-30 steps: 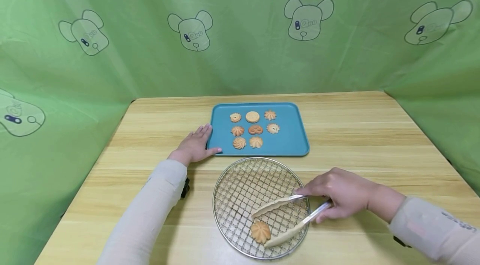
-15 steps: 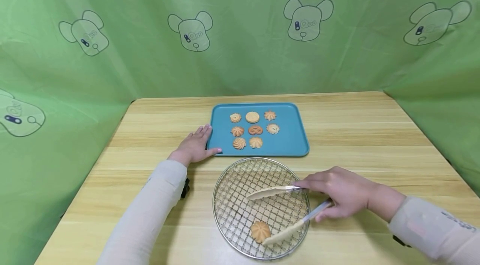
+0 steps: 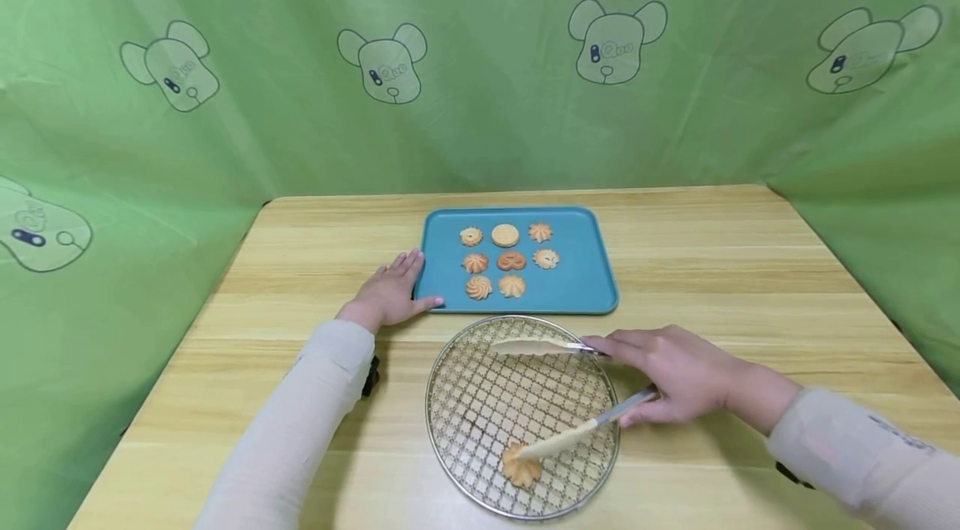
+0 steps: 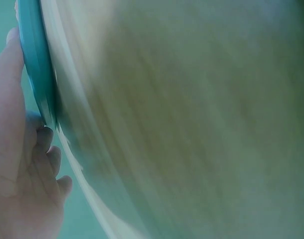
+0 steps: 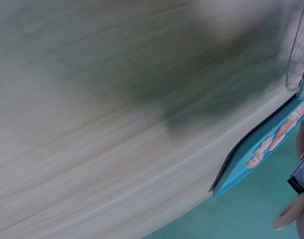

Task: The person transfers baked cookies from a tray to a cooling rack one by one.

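My right hand (image 3: 667,376) grips a pair of tongs (image 3: 558,397) over the round wire rack (image 3: 465,397). The tongs' arms are spread wide; the near tip lies on a flower-shaped cookie (image 3: 519,466) at the rack's front edge, and the far arm (image 3: 540,347) points left across the rack's back part. My left hand (image 3: 393,290) lies flat on the table with its fingers against the left edge of the blue tray (image 3: 585,284), which the left wrist view shows as the tray's rim (image 4: 35,64) beside my fingers (image 4: 45,149). Several cookies (image 3: 506,259) sit in rows on the tray.
The wooden table (image 3: 750,272) is boxed in by green cloth walls (image 3: 480,55) at the back and both sides. The right wrist view is blurred; it shows table wood, the blue tray's corner (image 5: 251,154) and a bit of rack wire (image 5: 296,45).
The tongs have spread wider: the far arm swung toward the tray, and the near tip slid onto the cookie. My right hand shifted slightly toward the tray. The left hand has stayed put.
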Demonstrator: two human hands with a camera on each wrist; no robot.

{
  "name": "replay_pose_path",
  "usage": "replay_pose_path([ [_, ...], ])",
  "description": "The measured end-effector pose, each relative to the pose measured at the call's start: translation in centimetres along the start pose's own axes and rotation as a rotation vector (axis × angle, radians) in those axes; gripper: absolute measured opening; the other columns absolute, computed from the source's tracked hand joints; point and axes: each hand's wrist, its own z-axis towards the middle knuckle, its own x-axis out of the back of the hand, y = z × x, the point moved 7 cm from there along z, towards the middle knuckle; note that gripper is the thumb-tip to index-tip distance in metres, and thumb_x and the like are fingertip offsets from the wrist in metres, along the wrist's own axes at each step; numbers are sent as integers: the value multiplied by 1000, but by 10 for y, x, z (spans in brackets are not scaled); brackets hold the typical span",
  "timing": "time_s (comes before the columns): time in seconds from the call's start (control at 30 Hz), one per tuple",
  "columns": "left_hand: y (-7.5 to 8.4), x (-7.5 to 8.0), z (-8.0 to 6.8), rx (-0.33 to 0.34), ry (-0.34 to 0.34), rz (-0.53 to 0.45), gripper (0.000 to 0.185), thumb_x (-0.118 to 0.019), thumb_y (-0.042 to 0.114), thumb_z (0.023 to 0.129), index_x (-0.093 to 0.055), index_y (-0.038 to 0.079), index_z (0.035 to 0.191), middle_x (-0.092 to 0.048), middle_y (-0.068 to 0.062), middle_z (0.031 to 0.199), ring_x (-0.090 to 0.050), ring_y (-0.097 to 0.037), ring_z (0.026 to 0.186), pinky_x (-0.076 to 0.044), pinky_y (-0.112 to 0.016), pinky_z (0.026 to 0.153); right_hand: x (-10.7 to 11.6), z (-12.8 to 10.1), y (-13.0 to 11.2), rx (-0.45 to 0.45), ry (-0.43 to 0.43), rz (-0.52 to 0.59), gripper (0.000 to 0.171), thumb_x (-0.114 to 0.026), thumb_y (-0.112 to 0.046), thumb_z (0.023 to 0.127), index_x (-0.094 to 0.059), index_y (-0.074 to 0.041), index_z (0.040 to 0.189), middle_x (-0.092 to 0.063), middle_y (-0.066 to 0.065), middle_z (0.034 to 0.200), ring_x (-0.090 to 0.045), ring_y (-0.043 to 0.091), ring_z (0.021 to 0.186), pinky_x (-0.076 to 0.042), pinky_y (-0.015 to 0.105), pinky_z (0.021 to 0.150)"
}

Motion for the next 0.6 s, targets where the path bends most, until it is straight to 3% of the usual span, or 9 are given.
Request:
replay_pose_path([
  [0.4, 0, -1, 0, -2, -2, 6, 92, -38, 66, 91, -8, 5, 153, -4, -9, 158, -4, -28, 144, -9, -46, 115, -5, 5, 17, -195, -50, -46, 92, -70, -63, 74, -46, -2, 138, -64, 16, 113, -64, 16, 72, -54, 29, 59],
  [0.6, 0, -1, 0, -5, 8, 9, 92, -39, 66, 91, -9, 5, 153, -6, -11, 158, -6, -29, 144, -10, -46, 115, -5, 6, 26, -290, -49, -26, 92, -69, -63, 74, -45, -4, 140, -63, 19, 114, -66, 23, 75, -57, 39, 65],
])
